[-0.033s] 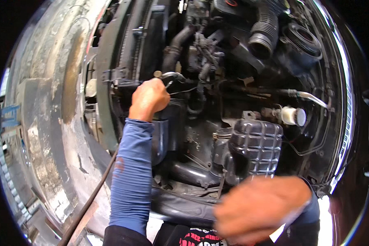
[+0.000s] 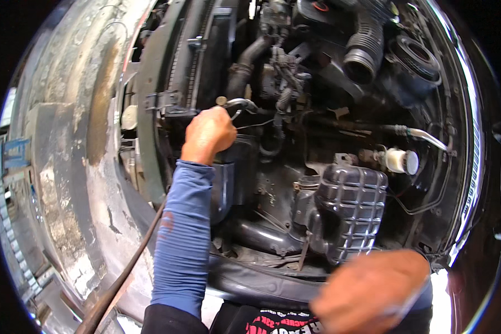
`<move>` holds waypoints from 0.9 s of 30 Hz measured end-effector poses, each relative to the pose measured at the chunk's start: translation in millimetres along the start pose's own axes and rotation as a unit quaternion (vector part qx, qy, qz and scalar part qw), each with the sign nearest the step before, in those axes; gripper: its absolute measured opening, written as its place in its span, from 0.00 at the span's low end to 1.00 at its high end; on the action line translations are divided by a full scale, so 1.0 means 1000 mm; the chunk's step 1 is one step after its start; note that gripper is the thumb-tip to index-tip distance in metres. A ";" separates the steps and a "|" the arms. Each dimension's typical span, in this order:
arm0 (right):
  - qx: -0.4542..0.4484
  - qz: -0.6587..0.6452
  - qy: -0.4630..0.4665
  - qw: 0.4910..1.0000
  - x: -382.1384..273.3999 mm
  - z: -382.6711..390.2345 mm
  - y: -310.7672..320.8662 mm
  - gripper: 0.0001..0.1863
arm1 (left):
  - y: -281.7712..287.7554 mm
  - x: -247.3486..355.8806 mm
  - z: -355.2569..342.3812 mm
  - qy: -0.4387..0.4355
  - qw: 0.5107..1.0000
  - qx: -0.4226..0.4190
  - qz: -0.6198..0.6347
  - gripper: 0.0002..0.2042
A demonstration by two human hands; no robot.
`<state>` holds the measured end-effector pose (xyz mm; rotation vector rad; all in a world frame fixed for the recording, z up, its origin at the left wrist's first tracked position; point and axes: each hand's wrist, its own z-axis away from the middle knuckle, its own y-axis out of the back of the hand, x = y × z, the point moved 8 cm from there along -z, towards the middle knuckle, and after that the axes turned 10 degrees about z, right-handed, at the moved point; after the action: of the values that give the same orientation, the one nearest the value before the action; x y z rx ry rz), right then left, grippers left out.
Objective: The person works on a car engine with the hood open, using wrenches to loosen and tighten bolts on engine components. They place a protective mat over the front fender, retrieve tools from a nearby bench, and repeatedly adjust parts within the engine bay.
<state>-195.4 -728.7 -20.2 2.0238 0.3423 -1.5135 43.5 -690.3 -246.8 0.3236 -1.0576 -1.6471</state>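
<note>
My left hand [image 2: 209,133] is closed in a fist in the engine bay, beside the radiator's near end. What lies inside its fingers is hidden. Just above the knuckles a small brass-coloured round end [image 2: 221,101] sticks up, and a bent silver pipe [image 2: 242,104] curves away right of it. A thin wire [image 2: 255,124] runs from near the fist to the right. My right hand [image 2: 373,292] is low at the right, over the bay's near edge by a ribbed black plastic box [image 2: 353,206]. Motion smears its fingers, so I cannot see whether it holds anything.
The radiator [image 2: 193,55] stands at the far left. A corrugated black intake hose [image 2: 363,53] and a round black housing [image 2: 414,64] are at the far right. A white-capped reservoir [image 2: 402,161] sits at right. A brown hose [image 2: 125,273] crosses the left side.
The whole view has shifted slightly, so the engine bay sits a little further right. My right hand has moved slightly down and right. My left fist keeps its place by the pipe.
</note>
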 end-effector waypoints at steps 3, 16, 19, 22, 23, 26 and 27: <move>-0.033 -0.141 0.092 0.985 -0.045 0.013 -0.005 0.11 | -0.004 0.005 0.000 -0.022 0.998 0.049 0.011 0.13; 0.581 0.067 -0.210 0.784 -0.102 0.080 -0.038 0.08 | -0.035 0.006 -0.024 -0.112 0.989 0.083 -0.058 0.11; 0.593 0.234 -0.108 0.763 -0.125 0.086 -0.042 0.06 | -0.041 0.030 -0.023 -0.193 0.977 0.054 -0.069 0.16; 0.519 0.188 -0.070 0.831 -0.101 0.061 -0.050 0.05 | -0.052 0.018 -0.069 -0.231 0.970 -0.017 -0.073 0.15; 0.502 0.172 -0.060 0.845 -0.087 0.052 -0.051 0.05 | -0.060 0.005 -0.084 -0.196 0.978 -0.007 -0.076 0.16; 0.449 0.138 -0.043 0.882 -0.073 0.053 -0.050 0.06 | -0.079 0.035 -0.088 -0.048 0.991 -0.059 -0.111 0.17; 0.415 0.125 -0.031 0.901 -0.071 0.043 -0.049 0.06 | -0.081 0.000 -0.108 0.046 0.995 -0.066 -0.060 0.18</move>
<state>-278.0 -704.9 23.9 2.4877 -0.6929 -1.7101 64.7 -740.9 -370.4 0.3780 -0.8697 -1.7823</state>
